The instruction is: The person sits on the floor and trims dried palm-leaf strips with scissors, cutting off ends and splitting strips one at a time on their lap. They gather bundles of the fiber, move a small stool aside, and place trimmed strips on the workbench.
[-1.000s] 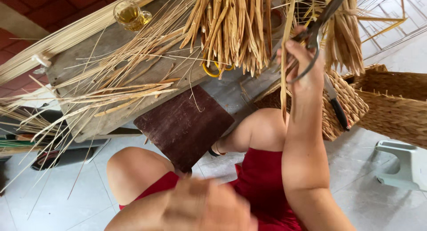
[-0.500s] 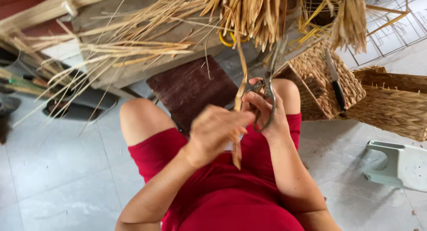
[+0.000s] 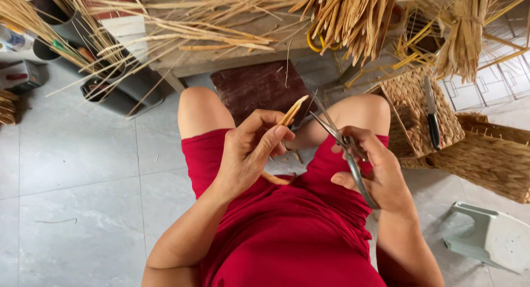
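Pale grey floor tiles (image 3: 72, 171) lie beneath a straw-strewn wooden bench (image 3: 221, 55).

Above a lap in red cloth, the left hand (image 3: 251, 149) pinches a tan reed strip (image 3: 291, 111) between thumb and fingers, its cut tip pointing up. The right hand (image 3: 375, 174) grips metal scissors (image 3: 337, 135), blades parted just beside that tip. Ahead, a wooden worktop (image 3: 221, 58) carries loose reed stalks (image 3: 210, 30). To the right, a knife (image 3: 432, 118) lies on a woven basket (image 3: 411, 91).
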Available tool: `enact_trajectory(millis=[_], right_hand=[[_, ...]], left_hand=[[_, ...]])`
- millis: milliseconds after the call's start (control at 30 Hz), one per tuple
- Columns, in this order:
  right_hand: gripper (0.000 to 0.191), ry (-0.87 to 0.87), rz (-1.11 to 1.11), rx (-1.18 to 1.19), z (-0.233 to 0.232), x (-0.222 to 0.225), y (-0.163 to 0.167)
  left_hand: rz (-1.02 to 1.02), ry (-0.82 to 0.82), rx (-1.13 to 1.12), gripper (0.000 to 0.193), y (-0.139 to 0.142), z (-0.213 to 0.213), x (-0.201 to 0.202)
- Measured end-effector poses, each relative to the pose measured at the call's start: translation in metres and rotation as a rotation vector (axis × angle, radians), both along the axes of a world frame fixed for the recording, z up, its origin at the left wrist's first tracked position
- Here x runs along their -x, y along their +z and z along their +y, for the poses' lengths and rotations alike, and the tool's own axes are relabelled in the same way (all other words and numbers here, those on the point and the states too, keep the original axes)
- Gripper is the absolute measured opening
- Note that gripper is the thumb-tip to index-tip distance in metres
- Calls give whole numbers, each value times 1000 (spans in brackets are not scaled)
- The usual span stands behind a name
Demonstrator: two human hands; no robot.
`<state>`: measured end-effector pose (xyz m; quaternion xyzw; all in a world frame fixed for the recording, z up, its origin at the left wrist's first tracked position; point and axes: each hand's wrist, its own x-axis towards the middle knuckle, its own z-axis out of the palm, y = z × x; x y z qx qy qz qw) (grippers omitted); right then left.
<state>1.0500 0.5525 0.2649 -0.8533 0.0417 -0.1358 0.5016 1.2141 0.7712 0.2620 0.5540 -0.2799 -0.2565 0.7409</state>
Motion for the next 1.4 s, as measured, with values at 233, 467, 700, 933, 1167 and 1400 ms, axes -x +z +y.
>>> enact_trajectory(millis=[233,467,700,933,1167,1400], right_hand=[[75,-21,98,-8,6,-1,6],[76,-115,210,-313,-7,14,-29],[73,-85,193,-616,-6,24,-52],[60,-187,99,-519,8,21,-57],[71,-20,79,-677,8,16,-55],[62,68,360,-708,15,13,-102]], left_hand=[[-168,57,-225,18,11,-1,7],[-521,87,-198,18,6,-2,0],[-452,68,-217,17,-13,2,2],[-428,107,-250,15,-11,14,-4],[-116,469,441,14,-21,63,-52],[-376,1298,404,47,-89,279,-129]])
